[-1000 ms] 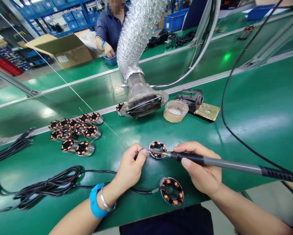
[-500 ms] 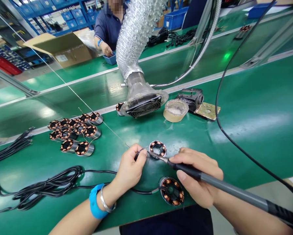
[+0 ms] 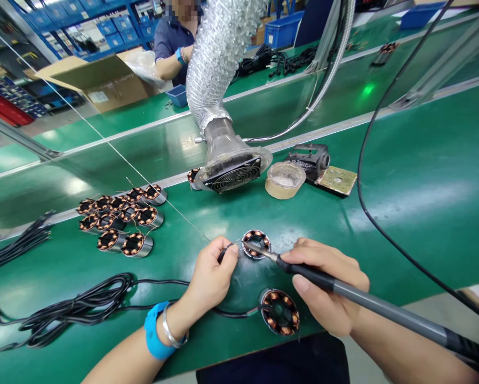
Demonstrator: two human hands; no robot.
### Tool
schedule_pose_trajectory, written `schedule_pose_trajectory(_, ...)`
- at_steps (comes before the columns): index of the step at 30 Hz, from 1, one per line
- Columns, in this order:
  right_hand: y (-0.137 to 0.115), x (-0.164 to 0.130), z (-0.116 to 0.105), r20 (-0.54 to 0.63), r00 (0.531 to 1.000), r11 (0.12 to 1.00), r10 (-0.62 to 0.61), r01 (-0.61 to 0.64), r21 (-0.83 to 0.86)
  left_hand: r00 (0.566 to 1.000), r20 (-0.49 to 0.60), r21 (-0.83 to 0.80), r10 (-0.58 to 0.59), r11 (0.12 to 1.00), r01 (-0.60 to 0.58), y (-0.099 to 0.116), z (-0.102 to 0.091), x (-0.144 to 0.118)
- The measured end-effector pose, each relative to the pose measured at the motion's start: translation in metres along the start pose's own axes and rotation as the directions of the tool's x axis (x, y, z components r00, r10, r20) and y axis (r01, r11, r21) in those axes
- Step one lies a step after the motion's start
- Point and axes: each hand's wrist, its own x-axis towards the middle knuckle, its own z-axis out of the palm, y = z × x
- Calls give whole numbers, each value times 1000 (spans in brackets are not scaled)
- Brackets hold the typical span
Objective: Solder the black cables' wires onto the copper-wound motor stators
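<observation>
A green work surface [image 3: 403,176] runs across the whole view, and over its middle hangs a crinkled silver extraction hose [image 3: 219,58] ending in a clear hood with a dark fan grille [image 3: 231,173], mouth down just above the mat. Black cables [image 3: 75,306] lie coiled at the near left. Beyond them sits a cluster of motor stators [image 3: 119,218], each a short silver ring with copper windings on top. A roll of tan tape [image 3: 284,180] rests right of the hood. The right hand [image 3: 331,290] grips a soldering iron [image 3: 367,304], grey-shafted with a black collar, fingers closed round it like a pen, its metal tip resting on the rim of a small stator [image 3: 256,244]. That stator lies flat on the mat between the two hands: a round silver ring with a dark hollow centre and copper coils around its edge. The left hand [image 3: 211,280], wearing a blue wristband, pinches a thin black wire end between thumb and forefinger just beside the stator's left edge. A second, larger stator [image 3: 280,312] lies near the table's front edge.
</observation>
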Motion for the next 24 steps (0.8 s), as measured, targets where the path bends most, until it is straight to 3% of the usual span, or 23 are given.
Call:
schedule_pose_trajectory(5,-2,2,0,18,1000,1000,-1,1,-10,1000,7,-17,-17,1000,17,-1,0,0)
schedule_pose_trajectory(9,3,3,0,-41,999,999,-37,36,-12,1000,8,-29,-22,999,22,-1,0,1)
schedule_pose_trajectory(12,13,5,-7,-65,995,990,-70,62,-129,1000,14,-33,-21,999,22,-1,0,1)
schedule_pose_trajectory(16,37,8,-29,-14,995,933,-96,85,-351,1000,23,-42,-19,999,19,1,0,0)
schedule_pose_trajectory(20,69,8,-51,-134,989,832,-64,-21,-554,999,27,-52,-20,998,22,2,0,-1)
schedule_pose_trajectory(24,83,4,-56,-119,989,798,91,-144,-586,999,38,-99,-27,995,30,0,0,-1)
